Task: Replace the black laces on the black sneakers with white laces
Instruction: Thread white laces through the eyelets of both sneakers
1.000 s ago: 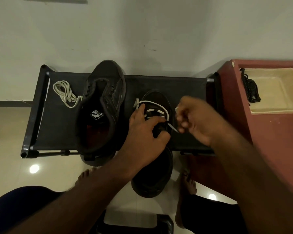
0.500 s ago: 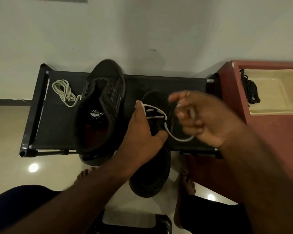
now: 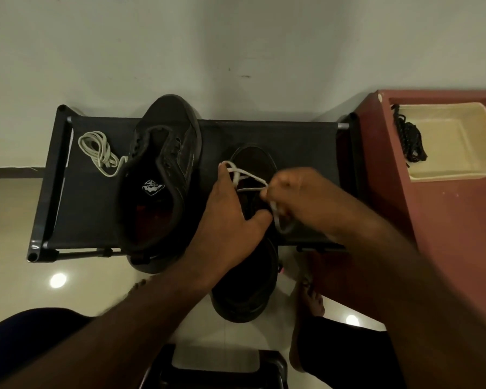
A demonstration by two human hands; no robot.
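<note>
Your right hand (image 3: 300,197), blurred, is curled tight on the free end of the white lace (image 3: 247,175). Your left hand (image 3: 230,217) lies with fingers nearly straight across the sneaker (image 3: 253,161), pressing it onto the rack (image 3: 292,136). Only 2 crossings show, near the toe. Pull too hard and the far end could slip back through its eyelet, leaving uneven tails. The sneaker's heel overhangs the rack's front edge, so lifting your left hand could let it tip off
</note>
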